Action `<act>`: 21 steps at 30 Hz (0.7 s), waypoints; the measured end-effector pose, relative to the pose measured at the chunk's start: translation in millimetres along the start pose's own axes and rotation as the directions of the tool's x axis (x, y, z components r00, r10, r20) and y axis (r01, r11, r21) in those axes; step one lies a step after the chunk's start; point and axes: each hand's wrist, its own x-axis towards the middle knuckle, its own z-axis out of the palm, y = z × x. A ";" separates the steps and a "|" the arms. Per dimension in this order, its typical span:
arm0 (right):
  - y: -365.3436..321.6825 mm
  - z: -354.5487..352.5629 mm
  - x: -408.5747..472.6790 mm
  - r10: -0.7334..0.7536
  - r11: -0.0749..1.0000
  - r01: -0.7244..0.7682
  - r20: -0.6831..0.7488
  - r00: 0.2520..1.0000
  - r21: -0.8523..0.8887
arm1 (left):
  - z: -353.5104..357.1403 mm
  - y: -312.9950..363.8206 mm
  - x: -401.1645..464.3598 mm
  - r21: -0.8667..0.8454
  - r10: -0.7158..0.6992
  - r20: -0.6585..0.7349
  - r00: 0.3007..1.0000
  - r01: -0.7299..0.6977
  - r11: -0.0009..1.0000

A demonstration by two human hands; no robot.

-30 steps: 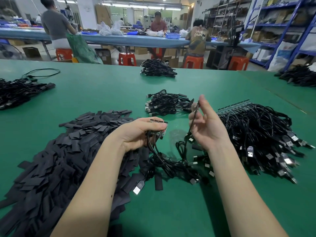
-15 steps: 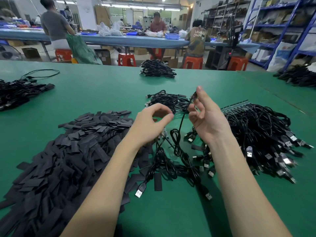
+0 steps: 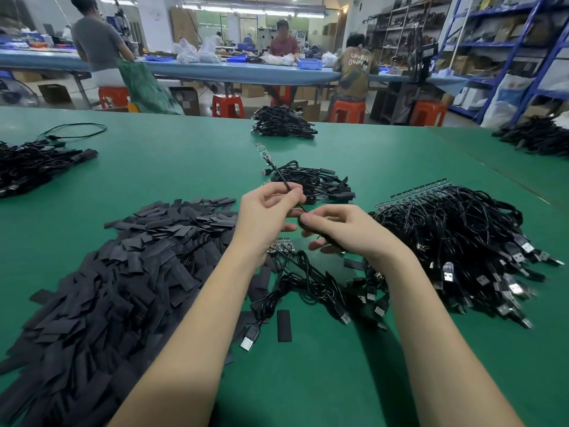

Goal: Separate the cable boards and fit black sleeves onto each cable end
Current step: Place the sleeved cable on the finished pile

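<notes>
Here, the sleeve heap runs off your lower-left edge. Your left hand pinches one cable, its small board raised and blurred. Your right hand curls round something dark, seemingly a sleeve, mostly hidden.

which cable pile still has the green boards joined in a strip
The big cable pile right of the right hand: a strip of boards lines its far edge; the other piles show none.

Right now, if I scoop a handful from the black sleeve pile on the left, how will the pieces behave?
The black sleeve pile is loose, flat, overlapping strips, so they are probably light and likely to slide and shed. They look thin, probably floppy; strays like the single sleeve suggest that they scatter easily.
</notes>
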 end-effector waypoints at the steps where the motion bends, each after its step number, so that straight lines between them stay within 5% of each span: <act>1: 0.3 1.6 0.2 -0.029 1.000 0.030 0.004 1.000 -0.009 | -1.5 0.9 0.6 0.001 -0.015 -0.019 1.000 0.015 1.000; 3: -2.6 3.6 0.6 -0.065 0.997 0.065 0.012 0.998 0.033 | -4.8 2.9 3.0 0.000 -0.053 -0.038 0.998 0.053 0.999; 6: -9.6 6.6 -1.5 0.007 0.988 -0.044 0.243 0.970 0.147 | -12.1 4.9 8.0 -0.112 -0.133 -0.090 0.987 0.123 0.986; 10: -10.5 9.5 -3.1 0.076 0.993 -0.032 0.424 0.903 -0.111 | -23.5 0.1 11.9 -0.129 -0.259 -0.105 0.960 0.245 0.961; 16: -2.5 23.1 12.2 -0.116 0.861 0.116 0.032 0.993 -0.495 | -36.2 -4.8 15.4 0.026 -0.359 -0.055 0.932 0.360 0.932; 21: 2.7 51.8 13.9 -0.190 0.730 0.152 0.016 0.982 -0.666 | -37.8 -6.3 17.0 -0.049 -0.409 -0.092 0.908 0.406 0.912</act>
